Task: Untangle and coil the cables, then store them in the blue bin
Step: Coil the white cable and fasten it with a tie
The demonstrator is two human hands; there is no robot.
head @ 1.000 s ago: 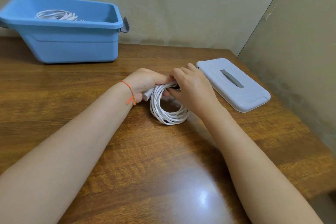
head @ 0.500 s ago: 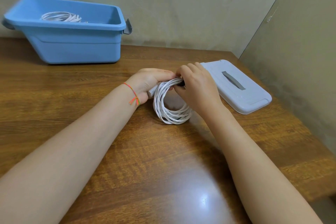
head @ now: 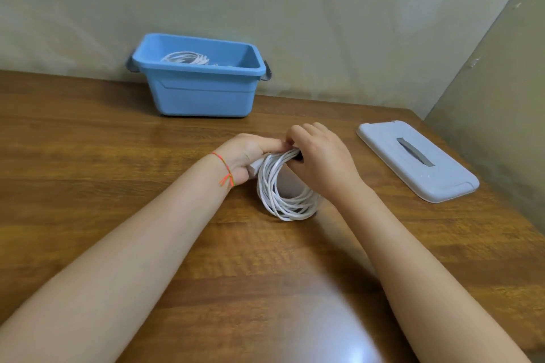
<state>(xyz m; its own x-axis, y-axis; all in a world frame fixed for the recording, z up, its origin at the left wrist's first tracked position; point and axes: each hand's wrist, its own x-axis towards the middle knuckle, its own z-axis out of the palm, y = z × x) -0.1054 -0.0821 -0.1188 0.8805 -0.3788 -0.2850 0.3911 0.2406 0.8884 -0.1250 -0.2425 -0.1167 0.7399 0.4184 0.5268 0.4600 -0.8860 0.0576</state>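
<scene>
A white cable coil (head: 283,194) stands on edge on the wooden table (head: 118,186), its lower loops resting on the wood. My left hand (head: 250,156) grips the top of the coil from the left, with a white plug end showing under its palm. My right hand (head: 321,156) pinches the same top part from the right, next to a small dark piece that its fingers mostly hide. The blue bin (head: 203,91) sits at the back against the wall, behind the hands. Another coiled white cable (head: 185,58) lies inside it.
The bin's pale grey lid (head: 418,162) with a grey handle lies flat on the table to the right of my hands, near a wall that closes off the right side. The table's right edge runs just beyond the lid.
The view has swung left and upward, so the bin now appears nearer the middle. Both hands stay on the top of the coil, which stands in the same spot.
</scene>
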